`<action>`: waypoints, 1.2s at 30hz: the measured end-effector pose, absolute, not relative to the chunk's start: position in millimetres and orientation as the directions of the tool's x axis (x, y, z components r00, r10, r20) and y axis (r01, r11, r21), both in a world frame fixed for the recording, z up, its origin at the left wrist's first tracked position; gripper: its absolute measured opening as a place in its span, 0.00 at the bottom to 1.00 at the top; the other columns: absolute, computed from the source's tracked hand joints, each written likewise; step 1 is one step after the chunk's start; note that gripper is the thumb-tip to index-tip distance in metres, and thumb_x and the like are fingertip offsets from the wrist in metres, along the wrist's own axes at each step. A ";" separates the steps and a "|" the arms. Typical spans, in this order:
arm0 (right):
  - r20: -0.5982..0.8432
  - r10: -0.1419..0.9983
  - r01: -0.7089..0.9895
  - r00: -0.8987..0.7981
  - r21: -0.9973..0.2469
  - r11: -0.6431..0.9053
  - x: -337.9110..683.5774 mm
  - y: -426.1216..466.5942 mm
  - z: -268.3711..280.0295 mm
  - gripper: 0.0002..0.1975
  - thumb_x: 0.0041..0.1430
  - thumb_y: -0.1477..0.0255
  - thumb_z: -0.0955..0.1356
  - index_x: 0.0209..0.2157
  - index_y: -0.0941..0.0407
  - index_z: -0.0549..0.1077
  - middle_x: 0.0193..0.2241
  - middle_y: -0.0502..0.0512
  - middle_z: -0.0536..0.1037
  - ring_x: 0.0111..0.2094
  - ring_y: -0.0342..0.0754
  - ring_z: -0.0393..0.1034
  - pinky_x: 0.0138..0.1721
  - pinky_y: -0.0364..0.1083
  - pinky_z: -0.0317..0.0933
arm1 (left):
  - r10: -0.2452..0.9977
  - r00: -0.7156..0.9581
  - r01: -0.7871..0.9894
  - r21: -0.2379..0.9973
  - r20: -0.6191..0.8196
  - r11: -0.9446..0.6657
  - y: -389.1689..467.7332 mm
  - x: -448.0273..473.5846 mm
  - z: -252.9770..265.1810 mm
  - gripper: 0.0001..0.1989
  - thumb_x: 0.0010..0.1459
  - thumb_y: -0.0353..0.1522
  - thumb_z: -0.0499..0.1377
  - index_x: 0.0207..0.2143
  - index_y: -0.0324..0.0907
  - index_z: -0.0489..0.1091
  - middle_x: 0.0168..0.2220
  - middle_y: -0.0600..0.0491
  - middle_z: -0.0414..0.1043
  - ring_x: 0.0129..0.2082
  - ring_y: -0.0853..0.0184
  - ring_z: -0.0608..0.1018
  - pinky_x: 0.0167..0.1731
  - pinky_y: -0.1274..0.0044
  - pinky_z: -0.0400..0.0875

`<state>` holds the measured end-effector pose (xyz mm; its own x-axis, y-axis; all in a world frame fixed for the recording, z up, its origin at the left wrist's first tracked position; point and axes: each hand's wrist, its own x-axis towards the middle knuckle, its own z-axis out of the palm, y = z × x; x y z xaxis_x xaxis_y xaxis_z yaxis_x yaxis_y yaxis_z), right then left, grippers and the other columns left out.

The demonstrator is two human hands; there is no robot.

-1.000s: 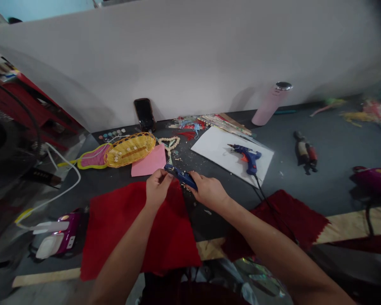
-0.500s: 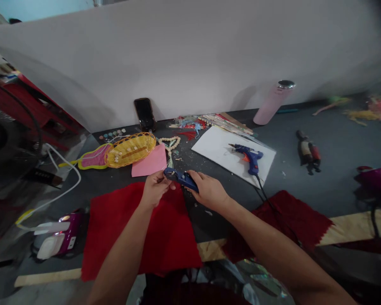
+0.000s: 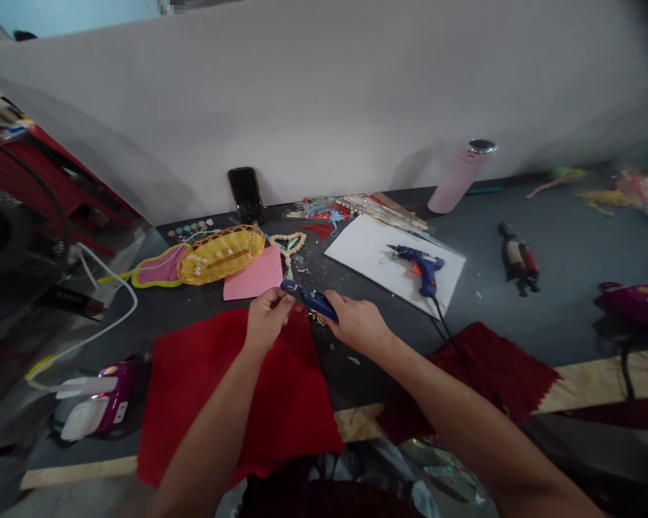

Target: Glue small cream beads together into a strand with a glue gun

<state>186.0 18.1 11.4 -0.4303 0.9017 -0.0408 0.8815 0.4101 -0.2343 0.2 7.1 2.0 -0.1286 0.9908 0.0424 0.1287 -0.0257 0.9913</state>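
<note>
My right hand (image 3: 358,325) is wrapped round the handles of a blue plier-like hand tool (image 3: 314,302), whose head points left; its exact kind is not clear. At that head, the fingers of my left hand (image 3: 267,316) are pinched together. Anything small between them is too blurred to make out. Below both hands a red felt cloth (image 3: 205,388) covers the table's front. Small pale bits (image 3: 320,319) lie just under the tool. A string of pale beads with a tassel (image 3: 288,244) lies beyond it, near a pink sheet (image 3: 255,277).
A yellow woven basket (image 3: 224,253) sits at the left, a phone (image 3: 246,194) leans on the wall. On a white board (image 3: 356,244) rests a blue glue gun (image 3: 424,270) with its cord trailing forward. A pink bottle (image 3: 461,176) stands behind; a purple power strip (image 3: 113,403) lies front left.
The blue tool has tilted slightly, its head now closer to my left fingers. Both hands stay in nearly the same place; the view has shifted a little.
</note>
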 end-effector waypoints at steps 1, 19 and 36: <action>-0.036 0.908 0.886 -0.417 -0.238 0.397 186.1 18.9 11.3 0.22 0.62 0.57 0.55 0.52 0.54 0.59 0.40 0.60 0.76 0.38 0.52 0.72 0.35 0.46 0.61 | 0.986 -0.151 0.202 0.979 0.065 -0.033 6.7 0.9 3.7 0.10 0.52 0.38 0.58 0.31 0.39 0.69 0.25 0.55 0.72 0.17 0.76 0.65 0.19 0.82 0.59; 0.065 0.872 0.815 -0.485 -0.328 0.478 192.5 24.3 7.7 0.22 0.59 0.63 0.60 0.53 0.55 0.58 0.42 0.59 0.74 0.39 0.51 0.71 0.38 0.45 0.60 | 0.999 0.000 0.119 0.992 -0.046 0.046 7.8 -12.6 3.1 0.11 0.53 0.37 0.58 0.24 0.39 0.63 0.16 0.56 0.70 0.12 0.78 0.57 0.15 0.83 0.50; -0.023 0.914 0.879 -0.405 -0.286 0.382 189.9 23.1 13.2 0.20 0.62 0.57 0.55 0.50 0.54 0.60 0.38 0.58 0.77 0.38 0.52 0.73 0.36 0.45 0.61 | 0.951 -0.240 0.528 0.848 0.194 -0.040 4.9 1.2 4.7 0.09 0.52 0.37 0.57 0.33 0.41 0.71 0.27 0.55 0.75 0.25 0.70 0.73 0.28 0.80 0.64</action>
<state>189.9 23.1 13.2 -0.4052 0.9139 -0.0229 0.8786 0.3824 -0.2860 1.2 4.9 4.7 -0.2401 0.9512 0.1939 0.5284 -0.0395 0.8480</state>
